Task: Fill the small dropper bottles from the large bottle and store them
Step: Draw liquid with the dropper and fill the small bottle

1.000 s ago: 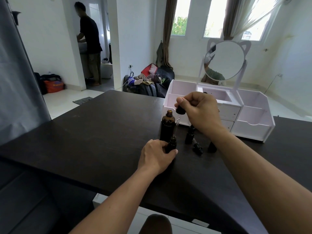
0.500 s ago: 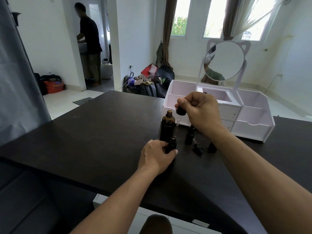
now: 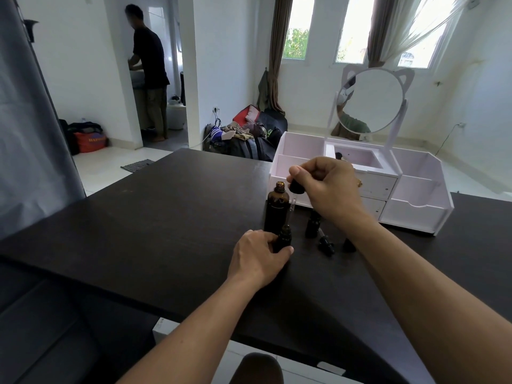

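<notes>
A large amber bottle (image 3: 276, 207) stands uncapped on the dark table (image 3: 155, 217). Just in front of it, my left hand (image 3: 259, 257) grips a small dark dropper bottle (image 3: 284, 237) that stands open on the table. My right hand (image 3: 322, 184) pinches a dropper (image 3: 296, 192) by its black bulb; the glass tube hangs down beside the large bottle's neck, above the small bottle. Another small bottle (image 3: 313, 223) stands under my right wrist. A loose dropper cap (image 3: 325, 242) and a dark cap (image 3: 348, 244) lie next to it.
A white organiser (image 3: 412, 209) with drawers, open compartments and a round mirror (image 3: 370, 102) stands behind the bottles at the right. A person stands in the doorway far left. Bags lie on the floor beyond the table.
My right hand with the dropper has shifted very slightly; the left hand and the bottles have stayed put.
</notes>
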